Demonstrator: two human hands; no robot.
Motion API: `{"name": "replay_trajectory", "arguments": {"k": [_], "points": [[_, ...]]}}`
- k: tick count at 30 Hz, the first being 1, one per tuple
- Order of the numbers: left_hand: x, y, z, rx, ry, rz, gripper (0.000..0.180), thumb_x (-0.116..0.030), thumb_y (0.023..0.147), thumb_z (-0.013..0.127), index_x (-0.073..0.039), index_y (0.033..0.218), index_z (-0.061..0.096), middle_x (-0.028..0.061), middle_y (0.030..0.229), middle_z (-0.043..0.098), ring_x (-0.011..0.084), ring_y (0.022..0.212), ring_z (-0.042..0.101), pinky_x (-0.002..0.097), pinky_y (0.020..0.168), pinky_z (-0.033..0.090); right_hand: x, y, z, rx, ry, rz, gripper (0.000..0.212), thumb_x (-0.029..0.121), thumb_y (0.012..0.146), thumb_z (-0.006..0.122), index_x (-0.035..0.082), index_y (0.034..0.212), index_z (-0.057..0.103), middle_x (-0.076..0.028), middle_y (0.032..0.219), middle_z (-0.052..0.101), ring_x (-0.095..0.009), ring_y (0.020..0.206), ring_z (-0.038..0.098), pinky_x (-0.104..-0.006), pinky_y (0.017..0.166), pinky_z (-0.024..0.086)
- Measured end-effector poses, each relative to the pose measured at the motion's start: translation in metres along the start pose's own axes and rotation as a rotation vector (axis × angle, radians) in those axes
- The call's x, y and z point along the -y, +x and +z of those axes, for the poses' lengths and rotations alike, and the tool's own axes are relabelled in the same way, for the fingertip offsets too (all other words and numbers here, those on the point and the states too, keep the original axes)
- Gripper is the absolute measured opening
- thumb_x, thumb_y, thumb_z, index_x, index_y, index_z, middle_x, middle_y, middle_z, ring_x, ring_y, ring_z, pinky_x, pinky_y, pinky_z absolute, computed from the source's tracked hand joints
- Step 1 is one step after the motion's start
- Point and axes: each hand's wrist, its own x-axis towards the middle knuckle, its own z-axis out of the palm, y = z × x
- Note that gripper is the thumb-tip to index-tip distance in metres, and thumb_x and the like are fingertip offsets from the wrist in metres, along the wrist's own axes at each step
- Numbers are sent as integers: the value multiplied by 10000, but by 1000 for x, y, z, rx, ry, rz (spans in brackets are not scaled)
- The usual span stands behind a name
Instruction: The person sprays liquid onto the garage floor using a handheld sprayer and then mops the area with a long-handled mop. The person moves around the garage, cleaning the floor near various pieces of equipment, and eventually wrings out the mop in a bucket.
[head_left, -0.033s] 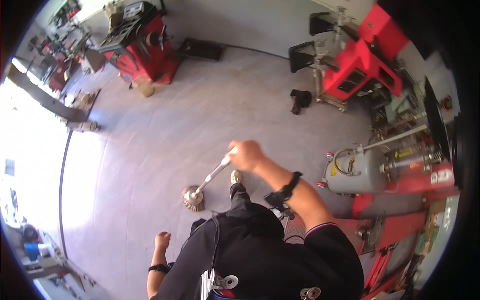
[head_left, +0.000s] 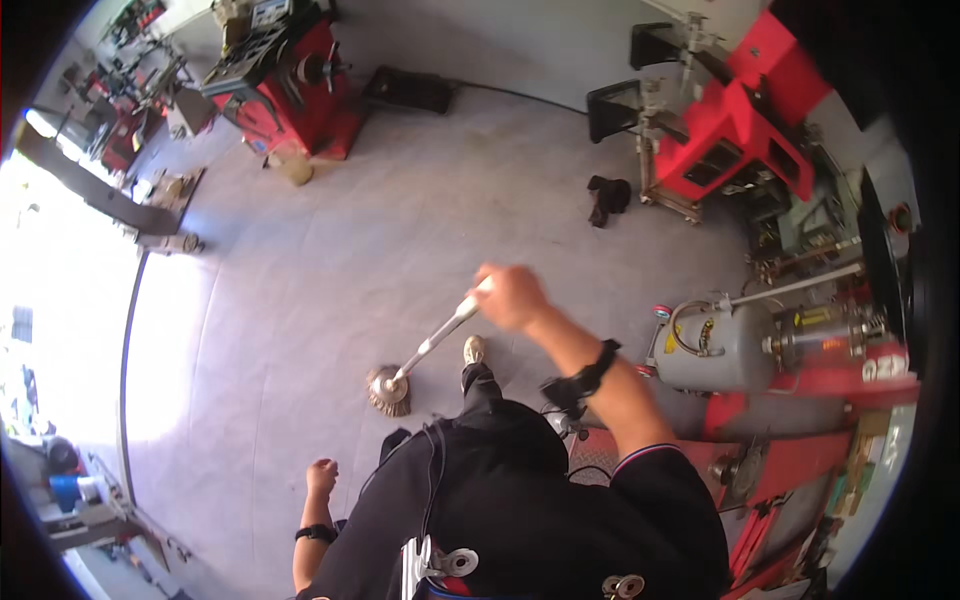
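My right hand [head_left: 517,298], arm stretched forward, is closed round the upper end of a mop's pale handle. The mop [head_left: 389,388] slants down to the left, its round grey disc and short fringe resting on the grey floor [head_left: 300,290]. One of my shoes [head_left: 474,350] shows to the right of the mop head. My left hand [head_left: 321,478] hangs beside my body at the lower left, fingers curled in, with nothing visible in it.
A red machine [head_left: 290,95] stands at the far left, a black mat [head_left: 408,90] beside it. Dark cloth [head_left: 607,198] lies on the floor near the red wheeled machine [head_left: 735,150]. To the right are a grey tank [head_left: 715,345] and a red lift platform [head_left: 800,465].
My right hand has shifted slightly forward and to the right with the mop handle. The mop head has barely moved. My left hand stays at my side.
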Motion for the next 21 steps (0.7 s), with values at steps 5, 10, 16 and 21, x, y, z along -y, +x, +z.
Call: {"name": "replay_trajectory", "arguments": {"k": [5, 10, 16, 21], "points": [[-78, -21, 8, -55, -63, -29, 281, -185, 800, 598, 21, 991, 622, 62, 762, 647, 139, 660, 626, 255, 523, 463, -33, 67, -157, -237, 142, -133, 234, 260, 778, 680, 48, 775, 580, -110, 548, 564, -259, 505, 574, -352, 496, 434], [-178, 0, 42, 33, -93, 70, 301, -191, 820, 599, 26, 1029, 604, 82, 822, 661, 149, 719, 636, 270, 584, 478, -38, 96, -223, -361, 158, -140, 219, 220, 793, 674, 38, 775, 553, -43, 576, 516, -112, 536, 481, -280, 501, 392], [-249, 36, 48, 95, -10, 139, 316, -198, 826, 608, 32, 1041, 598, 103, 850, 667, 160, 744, 641, 281, 622, 485, -27, 111, -275, -518, 74, -62, 189, 177, 817, 665, 27, 809, 550, 3, 625, 503, -64, 601, 438, -224, 543, 381], [-265, 105, 25, 138, 5, 121, 306, -193, 816, 613, 36, 1020, 608, 107, 823, 666, 161, 715, 636, 285, 621, 488, -13, 148, -261, -609, -99, -53, 192, 169, 827, 658, 19, 802, 541, -9, 636, 509, -80, 607, 441, -243, 567, 396]]}}
